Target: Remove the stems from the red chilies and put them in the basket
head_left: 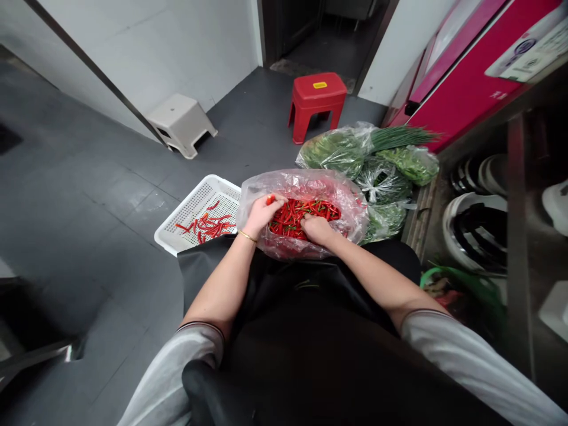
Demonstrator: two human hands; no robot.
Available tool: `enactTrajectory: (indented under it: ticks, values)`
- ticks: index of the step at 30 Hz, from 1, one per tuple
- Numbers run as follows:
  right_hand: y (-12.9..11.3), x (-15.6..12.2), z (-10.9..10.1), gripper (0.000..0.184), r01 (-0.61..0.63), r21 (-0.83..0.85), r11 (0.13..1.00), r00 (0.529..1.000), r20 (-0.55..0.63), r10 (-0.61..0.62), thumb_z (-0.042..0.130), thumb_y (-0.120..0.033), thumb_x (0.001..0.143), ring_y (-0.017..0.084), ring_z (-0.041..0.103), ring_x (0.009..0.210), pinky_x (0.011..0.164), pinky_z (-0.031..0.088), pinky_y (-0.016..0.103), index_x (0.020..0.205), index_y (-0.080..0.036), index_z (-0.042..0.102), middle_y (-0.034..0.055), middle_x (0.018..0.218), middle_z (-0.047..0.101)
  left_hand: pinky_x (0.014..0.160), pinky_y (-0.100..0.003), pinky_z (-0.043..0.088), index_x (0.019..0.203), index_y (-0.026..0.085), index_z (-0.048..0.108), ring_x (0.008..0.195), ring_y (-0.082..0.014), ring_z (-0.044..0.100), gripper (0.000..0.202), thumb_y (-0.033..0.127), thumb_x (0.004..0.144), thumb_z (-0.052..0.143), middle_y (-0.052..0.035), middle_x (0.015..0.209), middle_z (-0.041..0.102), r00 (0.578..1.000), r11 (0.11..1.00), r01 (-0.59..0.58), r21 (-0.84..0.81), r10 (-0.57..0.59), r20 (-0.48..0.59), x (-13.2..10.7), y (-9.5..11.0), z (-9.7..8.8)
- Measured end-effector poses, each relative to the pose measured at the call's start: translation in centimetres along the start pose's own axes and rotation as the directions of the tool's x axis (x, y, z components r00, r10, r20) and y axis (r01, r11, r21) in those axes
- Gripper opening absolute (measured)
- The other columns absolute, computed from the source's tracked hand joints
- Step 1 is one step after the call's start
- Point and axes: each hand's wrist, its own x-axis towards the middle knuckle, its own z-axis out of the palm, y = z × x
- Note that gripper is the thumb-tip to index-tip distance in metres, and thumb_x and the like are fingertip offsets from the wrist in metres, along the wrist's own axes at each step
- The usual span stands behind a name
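A clear plastic bag (337, 189) full of small red chillies (306, 214) rests on my lap over a black apron. My left hand (262, 213) reaches into the bag's left side, fingers curled around a red chilli near the rim. Deeper among the chillies, my right hand (316, 228) is closed, and what its fingers hold is hidden. A white perforated basket (195, 204) on the floor to the left holds several red chillies (207, 226).
Clear bags of green vegetables (377, 165) lie on the floor beyond the chilli bag. A red stool (317, 100) and a grey stool (181, 123) stand farther off. A pink cabinet (465, 83) and a shelf with stacked bowls (474, 231) are at right.
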Motion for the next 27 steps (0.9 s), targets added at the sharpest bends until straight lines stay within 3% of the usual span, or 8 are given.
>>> enactTrajectory:
  ticks: [5, 10, 12, 13, 15, 18, 22, 27]
  values:
    - [1.0, -1.0, -4.2, 0.023, 0.064, 0.448, 0.892, 0.968, -0.244, 0.053, 0.050, -0.030, 0.091, 0.017, 0.061, 0.081, 0.078, 0.046, 0.029, 0.082, -0.014, 0.065, 0.0091, 0.088, 0.067, 0.085, -0.032, 0.046, 0.089, 0.013, 0.067, 0.082, -0.0174, 0.060, 0.019, 0.026, 0.077, 0.061, -0.0048, 0.086, 0.068, 0.938, 0.934, -0.230, 0.274, 0.138, 0.317, -1.1, 0.7, 2.1]
    - [1.0, -2.3, -4.7, 0.033, 0.241, 0.951, 0.194, 0.970, -0.242, -0.020, 0.055, -0.050, 0.085, 0.010, 0.042, 0.048, 0.050, 0.041, 0.024, 0.080, -0.017, 0.056, -0.0041, 0.056, 0.048, 0.070, -0.026, 0.043, 0.074, 0.013, 0.061, 0.069, -0.0126, 0.052, 0.033, 0.043, 0.086, 0.053, -0.0010, 0.071, 0.059, 0.890, 0.964, -0.249, 0.093, 0.190, 0.414, -1.5, 1.8, 2.6]
    - [0.9, -2.0, -3.4, 0.035, 0.221, 0.969, 0.109, 0.975, -0.222, -0.003, 0.053, -0.052, 0.086, 0.010, 0.044, 0.048, 0.050, 0.043, 0.024, 0.086, -0.016, 0.057, -0.0042, 0.058, 0.047, 0.066, -0.024, 0.041, 0.072, 0.013, 0.060, 0.066, -0.0115, 0.049, 0.036, 0.048, 0.083, 0.056, 0.0001, 0.068, 0.057, 0.912, 0.982, -0.181, 0.050, 0.148, 0.382, -1.3, 1.8, 1.8]
    - [0.9, -1.7, -2.7, 0.034, 0.197, 0.962, 0.190, 0.979, -0.202, 0.009, 0.053, -0.049, 0.087, 0.010, 0.047, 0.051, 0.053, 0.045, 0.025, 0.090, -0.016, 0.059, -0.0030, 0.061, 0.049, 0.064, -0.024, 0.041, 0.070, 0.014, 0.060, 0.064, -0.0111, 0.048, 0.038, 0.050, 0.082, 0.057, 0.0004, 0.066, 0.056, 0.935, 0.991, -0.125, 0.047, 0.102, 0.340, -1.1, 1.6, 1.4]
    - [0.9, -1.0, -1.2, 0.027, 0.125, 0.836, 0.534, 0.988, -0.155, 0.011, 0.055, -0.039, 0.088, 0.012, 0.055, 0.062, 0.062, 0.047, 0.026, 0.102, -0.017, 0.063, 0.0011, 0.075, 0.056, 0.061, -0.024, 0.039, 0.066, 0.014, 0.059, 0.059, -0.0101, 0.045, 0.040, 0.051, 0.081, 0.056, 0.0006, 0.062, 0.054, 0.973, 0.999, 0.016, 0.039, -0.025, 0.229, -0.7, 1.2, 0.4]
    - [0.2, -0.1, 0.6, 0.030, 0.107, 0.346, 0.932, 0.993, -0.075, -0.086, 0.053, -0.027, 0.091, 0.015, 0.060, 0.081, 0.072, 0.045, 0.026, 0.118, -0.026, 0.064, 0.0072, 0.104, 0.058, 0.056, -0.024, 0.039, 0.065, 0.015, 0.056, 0.053, -0.0088, 0.045, 0.035, 0.046, 0.082, 0.056, -0.0003, 0.061, 0.054, 0.969, 0.977, 0.207, -0.048, -0.198, 0.148, -0.3, 0.6, -0.6]
    - [-0.7, 0.3, 1.2, 0.032, 0.234, 0.026, 0.972, 0.972, -0.011, -0.233, 0.041, -0.029, 0.097, 0.019, 0.059, 0.094, 0.071, 0.043, 0.026, 0.119, -0.025, 0.063, 0.0108, 0.114, 0.053, 0.054, -0.025, 0.040, 0.077, 0.015, 0.058, 0.050, -0.0091, 0.046, 0.020, 0.035, 0.080, 0.056, 0.0002, 0.061, 0.055, 0.945, 0.967, 0.248, -0.052, -0.230, 0.231, -0.6, 0.4, -0.3]
    - [1.5, -0.6, -1.4, 0.026, 0.238, 0.113, 0.965, 0.961, -0.175, -0.216, 0.040, -0.026, 0.097, 0.018, 0.055, 0.094, 0.083, 0.041, 0.027, 0.101, -0.015, 0.063, 0.0098, 0.103, 0.058, 0.064, -0.026, 0.040, 0.065, 0.015, 0.057, 0.060, -0.0112, 0.045, 0.021, 0.033, 0.076, 0.061, 0.0014, 0.062, 0.054, 0.951, 0.961, -0.056, 0.272, -0.032, 0.309, -1.0, 0.4, 1.6]
